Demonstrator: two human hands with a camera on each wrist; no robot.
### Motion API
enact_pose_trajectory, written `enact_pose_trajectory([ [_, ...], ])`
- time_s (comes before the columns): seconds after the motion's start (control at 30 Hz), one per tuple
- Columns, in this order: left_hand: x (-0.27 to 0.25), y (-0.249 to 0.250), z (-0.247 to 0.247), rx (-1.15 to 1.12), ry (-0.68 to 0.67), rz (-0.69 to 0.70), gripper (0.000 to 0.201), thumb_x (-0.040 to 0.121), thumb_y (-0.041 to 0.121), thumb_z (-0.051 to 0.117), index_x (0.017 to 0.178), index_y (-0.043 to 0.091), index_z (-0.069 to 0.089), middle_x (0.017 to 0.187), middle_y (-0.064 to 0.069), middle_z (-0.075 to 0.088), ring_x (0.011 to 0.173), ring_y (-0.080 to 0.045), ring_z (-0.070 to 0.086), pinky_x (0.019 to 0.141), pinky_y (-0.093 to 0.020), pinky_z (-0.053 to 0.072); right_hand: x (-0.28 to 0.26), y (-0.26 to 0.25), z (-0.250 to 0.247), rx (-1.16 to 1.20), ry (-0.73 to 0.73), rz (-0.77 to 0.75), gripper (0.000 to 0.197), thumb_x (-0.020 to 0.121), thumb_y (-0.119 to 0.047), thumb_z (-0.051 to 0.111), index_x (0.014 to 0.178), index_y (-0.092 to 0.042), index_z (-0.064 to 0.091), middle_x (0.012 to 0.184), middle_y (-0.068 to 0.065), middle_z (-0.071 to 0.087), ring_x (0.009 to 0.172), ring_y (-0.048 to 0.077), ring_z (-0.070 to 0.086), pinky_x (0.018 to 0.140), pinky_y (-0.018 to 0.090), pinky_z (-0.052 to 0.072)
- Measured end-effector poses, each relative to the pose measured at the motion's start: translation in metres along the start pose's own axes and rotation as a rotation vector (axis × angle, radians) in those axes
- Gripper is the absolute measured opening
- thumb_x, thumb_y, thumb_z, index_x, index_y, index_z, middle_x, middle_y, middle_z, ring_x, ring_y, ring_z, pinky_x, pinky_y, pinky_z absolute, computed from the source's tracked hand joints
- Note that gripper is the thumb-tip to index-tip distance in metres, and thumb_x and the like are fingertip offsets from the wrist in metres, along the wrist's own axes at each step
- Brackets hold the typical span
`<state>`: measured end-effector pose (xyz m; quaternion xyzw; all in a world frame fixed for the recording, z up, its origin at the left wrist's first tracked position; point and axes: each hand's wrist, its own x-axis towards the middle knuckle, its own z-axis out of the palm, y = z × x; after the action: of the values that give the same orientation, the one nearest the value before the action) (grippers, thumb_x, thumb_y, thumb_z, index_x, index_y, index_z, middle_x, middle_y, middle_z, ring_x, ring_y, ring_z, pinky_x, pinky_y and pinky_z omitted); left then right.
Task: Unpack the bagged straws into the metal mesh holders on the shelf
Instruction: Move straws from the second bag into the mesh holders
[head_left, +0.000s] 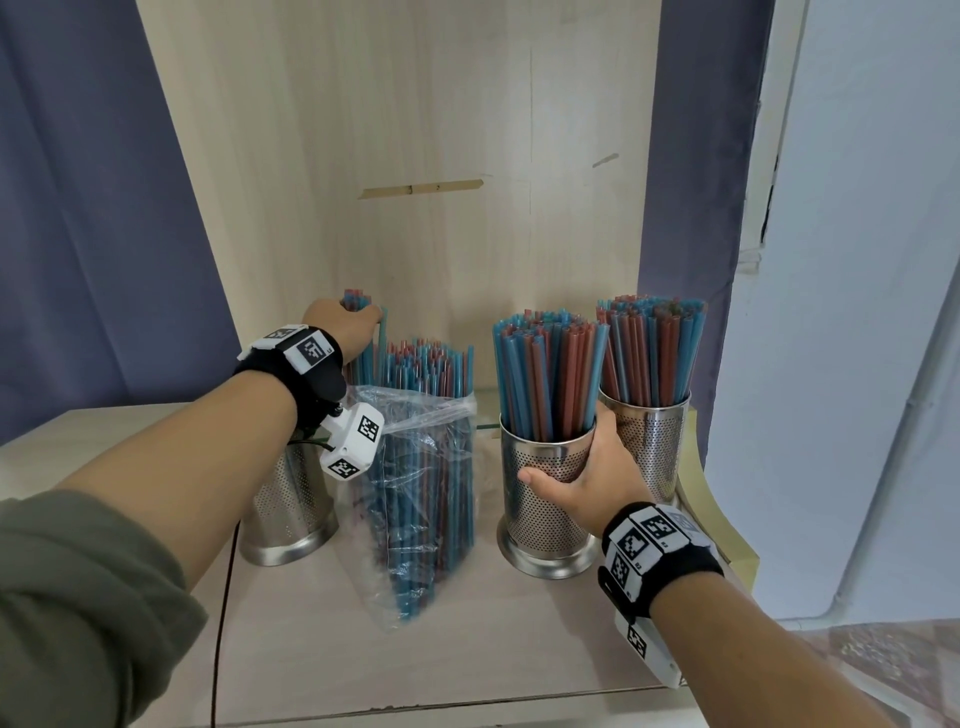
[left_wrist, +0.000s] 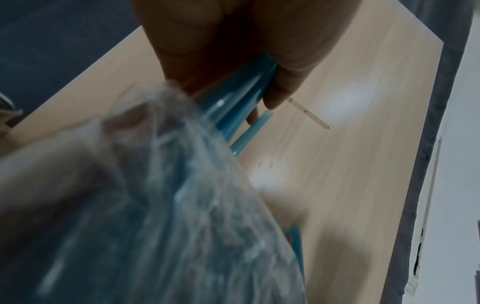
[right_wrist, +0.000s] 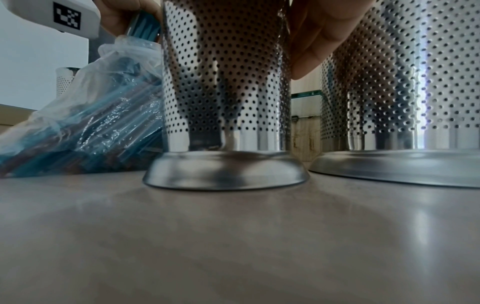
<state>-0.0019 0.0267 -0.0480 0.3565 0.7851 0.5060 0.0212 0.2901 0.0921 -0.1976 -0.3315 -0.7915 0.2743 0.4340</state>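
Note:
A clear plastic bag (head_left: 421, 499) of blue and red straws stands on the shelf (head_left: 415, 649), open at the top. My left hand (head_left: 345, 332) grips a bundle of straws (head_left: 361, 304) raised above the rest; the left wrist view shows my fingers (left_wrist: 272, 98) curled round blue straws (left_wrist: 244, 102) over the bag (left_wrist: 182, 205). My right hand (head_left: 587, 478) wraps round the middle mesh holder (head_left: 545, 499), which is full of straws (head_left: 550, 374). In the right wrist view this holder (right_wrist: 226, 82) stands flat with my fingers (right_wrist: 319, 41) behind it.
A second full mesh holder (head_left: 649, 447) stands at the back right, close beside the gripped one. Another mesh holder (head_left: 291, 499) stands left of the bag, partly hidden by my left arm. Wooden walls enclose the shelf at the back and sides.

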Motion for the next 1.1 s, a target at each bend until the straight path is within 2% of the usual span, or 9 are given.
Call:
enact_pose_trajectory([
  [0.17, 0.002, 0.005, -0.004, -0.058, 0.017, 0.011, 0.023, 0.084, 0.030, 0.067, 0.073, 0.011, 0.063, 0.084, -0.012, 0.061, 0.074, -0.024, 0.051, 0.069, -0.034, 0.043, -0.001, 0.001, -0.001, 0.008, -0.001, 0.001, 0.104, 0.060, -0.051, 0.086, 0.142, -0.021, 0.028, 0.135, -0.004, 0.054, 0.124, 0.012, 0.053, 0.104, 0.024, 0.042],
  [0.33, 0.008, 0.020, -0.012, -0.307, 0.031, 0.053, 0.017, 0.093, 0.016, 0.056, 0.088, 0.003, 0.065, 0.080, -0.010, 0.069, 0.073, -0.024, 0.067, 0.089, -0.039, 0.056, 0.000, 0.001, 0.000, 0.004, -0.006, 0.001, 0.103, 0.061, -0.051, 0.086, 0.141, -0.020, 0.029, 0.134, -0.004, 0.053, 0.123, 0.012, 0.052, 0.105, 0.026, 0.042],
  [0.43, 0.011, 0.034, -0.023, -0.381, 0.075, 0.068, 0.018, 0.096, 0.013, 0.052, 0.105, -0.001, 0.059, 0.072, -0.006, 0.064, 0.051, -0.011, 0.064, 0.067, -0.028, 0.060, -0.001, 0.001, -0.001, -0.012, 0.000, 0.005, 0.100, 0.061, -0.051, 0.085, 0.139, -0.019, 0.031, 0.133, -0.003, 0.054, 0.122, 0.013, 0.053, 0.103, 0.025, 0.043],
  [0.5, 0.014, 0.043, -0.031, -0.402, 0.119, 0.076, 0.013, 0.096, 0.013, 0.052, 0.099, 0.002, 0.059, 0.065, -0.004, 0.061, 0.043, -0.007, 0.059, 0.054, -0.022, 0.056, -0.001, 0.001, 0.000, -0.008, 0.002, 0.005, 0.101, 0.061, -0.051, 0.085, 0.139, -0.019, 0.031, 0.133, -0.003, 0.054, 0.122, 0.014, 0.053, 0.102, 0.025, 0.043],
  [0.6, 0.021, 0.051, -0.043, -0.424, 0.152, 0.090, 0.023, 0.092, 0.017, 0.054, 0.070, 0.011, 0.057, 0.043, 0.005, 0.057, 0.046, -0.014, 0.057, 0.069, -0.036, 0.057, 0.000, 0.002, 0.001, -0.006, -0.002, 0.008, 0.101, 0.060, -0.054, 0.084, 0.139, -0.020, 0.031, 0.133, -0.003, 0.054, 0.123, 0.014, 0.053, 0.102, 0.025, 0.043],
  [0.7, 0.022, 0.056, -0.052, -0.455, 0.198, 0.129, 0.029, 0.089, 0.023, 0.056, 0.061, 0.015, 0.054, 0.041, 0.006, 0.056, 0.052, -0.020, 0.055, 0.075, -0.043, 0.058, 0.000, 0.002, 0.001, -0.015, -0.004, 0.014, 0.102, 0.059, -0.055, 0.084, 0.138, -0.020, 0.031, 0.133, -0.003, 0.054, 0.123, 0.013, 0.053, 0.103, 0.027, 0.044],
  [0.8, 0.019, 0.063, -0.058, -0.461, 0.239, 0.162, 0.031, 0.089, 0.025, 0.055, 0.058, 0.016, 0.053, 0.040, 0.006, 0.055, 0.054, -0.023, 0.054, 0.071, -0.042, 0.058, 0.000, 0.002, 0.000, -0.016, -0.005, 0.013, 0.103, 0.060, -0.053, 0.085, 0.140, -0.020, 0.029, 0.134, -0.003, 0.054, 0.123, 0.013, 0.053, 0.102, 0.024, 0.042],
  [1.0, 0.013, 0.080, -0.069, -0.538, 0.317, 0.212, 0.031, 0.095, 0.027, 0.053, 0.067, 0.016, 0.050, 0.056, -0.001, 0.054, 0.041, -0.010, 0.050, 0.059, -0.031, 0.054, 0.000, 0.001, 0.000, -0.020, -0.007, 0.016, 0.103, 0.061, -0.052, 0.085, 0.141, -0.020, 0.028, 0.135, -0.003, 0.053, 0.125, 0.013, 0.052, 0.104, 0.025, 0.042],
  [1.1, 0.005, 0.089, -0.077, -0.589, 0.348, 0.248, 0.032, 0.095, 0.027, 0.052, 0.066, 0.016, 0.048, 0.052, 0.003, 0.052, 0.039, -0.009, 0.049, 0.054, -0.029, 0.051, 0.000, 0.001, 0.000, -0.018, -0.012, 0.019, 0.104, 0.060, -0.053, 0.085, 0.141, -0.021, 0.028, 0.136, -0.003, 0.053, 0.125, 0.013, 0.052, 0.104, 0.026, 0.042],
])
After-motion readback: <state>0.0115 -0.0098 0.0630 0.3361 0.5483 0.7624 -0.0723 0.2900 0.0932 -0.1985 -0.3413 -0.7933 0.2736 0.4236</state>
